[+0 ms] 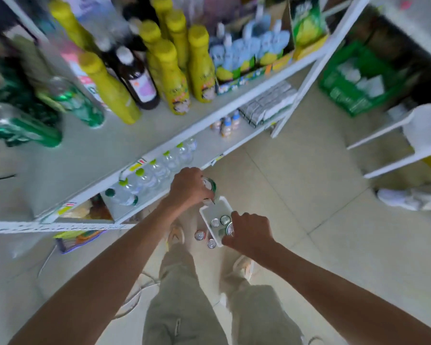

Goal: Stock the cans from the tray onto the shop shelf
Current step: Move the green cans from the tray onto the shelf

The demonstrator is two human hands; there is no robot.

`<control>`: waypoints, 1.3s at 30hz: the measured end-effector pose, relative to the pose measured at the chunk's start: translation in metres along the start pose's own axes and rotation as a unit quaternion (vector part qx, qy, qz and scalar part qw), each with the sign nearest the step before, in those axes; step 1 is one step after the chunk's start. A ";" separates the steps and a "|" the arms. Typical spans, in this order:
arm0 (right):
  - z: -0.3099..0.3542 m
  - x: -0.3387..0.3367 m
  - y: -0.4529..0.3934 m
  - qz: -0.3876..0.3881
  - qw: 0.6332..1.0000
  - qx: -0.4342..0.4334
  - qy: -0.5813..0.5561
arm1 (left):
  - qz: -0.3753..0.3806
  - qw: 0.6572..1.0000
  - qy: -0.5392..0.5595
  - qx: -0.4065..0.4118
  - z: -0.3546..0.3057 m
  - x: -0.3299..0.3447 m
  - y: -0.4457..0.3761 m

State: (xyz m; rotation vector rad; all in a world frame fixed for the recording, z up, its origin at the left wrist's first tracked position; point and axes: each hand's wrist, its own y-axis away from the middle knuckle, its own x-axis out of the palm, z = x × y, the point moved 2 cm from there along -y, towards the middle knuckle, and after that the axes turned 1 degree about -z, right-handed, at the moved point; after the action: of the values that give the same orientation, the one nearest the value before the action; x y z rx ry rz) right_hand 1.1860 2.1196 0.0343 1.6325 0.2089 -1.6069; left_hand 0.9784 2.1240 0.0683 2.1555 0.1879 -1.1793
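A white tray [207, 212] lies on the tiled floor between my feet and the shop shelf [144, 130]. Several cans [215, 222] stand in it, and two more cans [200, 235] stand on the floor just left of it. My left hand [188, 188] is closed around a green and silver can [210, 186], held above the tray's far end near the shelf's lower edge. My right hand [249, 232] reaches down over the tray's near end, its fingers wrapped on another can [229, 230] that is mostly hidden.
The shelf carries yellow bottles [199, 68], a dark bottle [135, 78] and green bottles [82, 105]; water bottles [157, 168] line the level below. A white chair [418, 135] and a green basket [353, 80] stand at right. A cable lies on the floor near my legs.
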 end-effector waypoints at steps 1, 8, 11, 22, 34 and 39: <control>0.005 -0.016 0.007 0.000 1.000 -0.017 0.010 | -0.005 1.000 0.009 -0.007 -0.002 -0.020 0.010; 0.050 -0.089 0.024 -0.054 0.993 -0.096 0.038 | -0.048 0.998 -0.025 -0.014 -0.005 -0.138 0.067; 0.078 -0.111 0.017 -0.064 0.990 -0.118 0.043 | -0.062 0.997 -0.020 -0.031 0.018 -0.173 0.084; 0.212 -0.174 -0.079 -0.097 0.970 -0.197 0.104 | -0.111 0.985 -0.002 -0.132 0.168 -0.279 0.101; 0.316 -0.238 -0.225 -0.062 0.990 -0.119 0.038 | -0.145 0.964 0.049 -0.218 0.266 -0.275 0.058; 0.322 -0.246 -0.248 -0.089 0.987 -0.130 0.032 | -0.168 0.945 0.082 -0.269 0.286 -0.262 0.042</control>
State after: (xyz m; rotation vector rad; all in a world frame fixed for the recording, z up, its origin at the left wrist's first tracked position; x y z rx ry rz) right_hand 0.7433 2.1784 0.1968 1.4973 0.5877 -1.5832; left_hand 0.6447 1.9639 0.1897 1.7637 0.8774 -0.9756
